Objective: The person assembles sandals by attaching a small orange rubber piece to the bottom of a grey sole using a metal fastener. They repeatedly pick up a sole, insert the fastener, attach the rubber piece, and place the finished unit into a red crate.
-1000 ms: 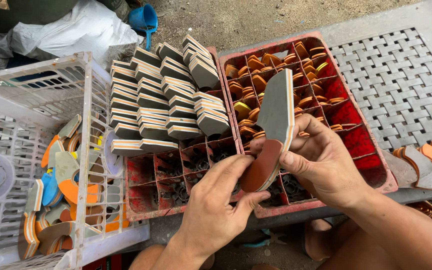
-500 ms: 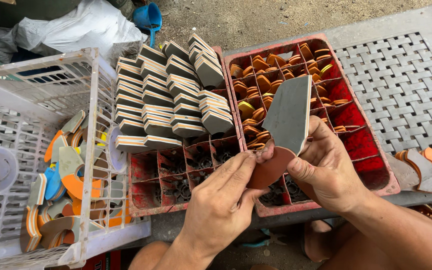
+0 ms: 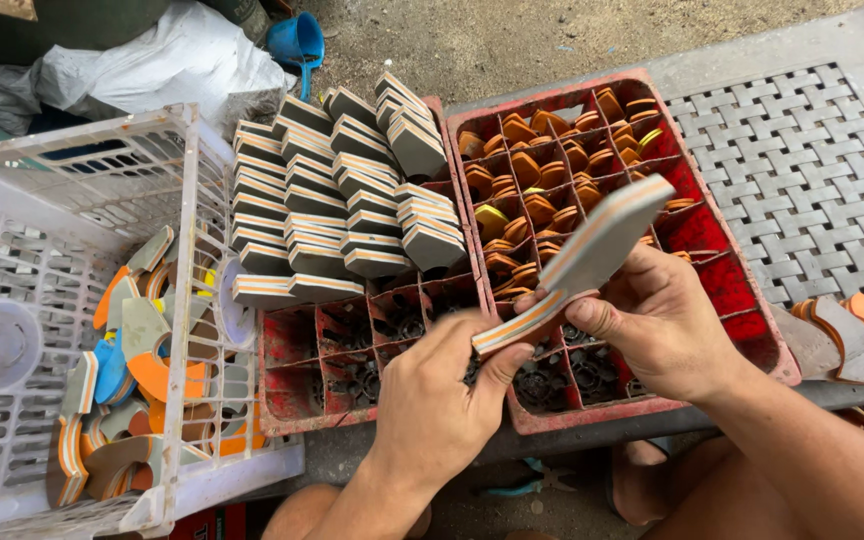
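Observation:
Both hands hold one flat foam sole (image 3: 592, 255), grey on its face with orange and white layers along its edge. My left hand (image 3: 442, 400) pinches its lower end with thumb and fingers. My right hand (image 3: 657, 320) grips its middle from the right. The sole is tilted edge-up over two red divided crates. The left red crate (image 3: 297, 375) carries stacked grey foam pieces (image 3: 332, 200). The right red crate (image 3: 742, 290) holds several small orange foam cut-outs (image 3: 537, 180) in its compartments.
A white plastic crate (image 3: 182, 150) at the left holds curved foam offcuts (image 3: 127, 350) in grey, orange and blue. A grey woven mat (image 3: 802, 170) lies at the right, with orange and grey soles (image 3: 857, 330) at its edge. A white bag (image 3: 152, 60) and a blue scoop (image 3: 297, 40) lie behind.
The sole has turned from nearly upright, showing its face, to tilted with its layered edge toward me. My left hand has shifted along its lower end. The view has drifted slightly.

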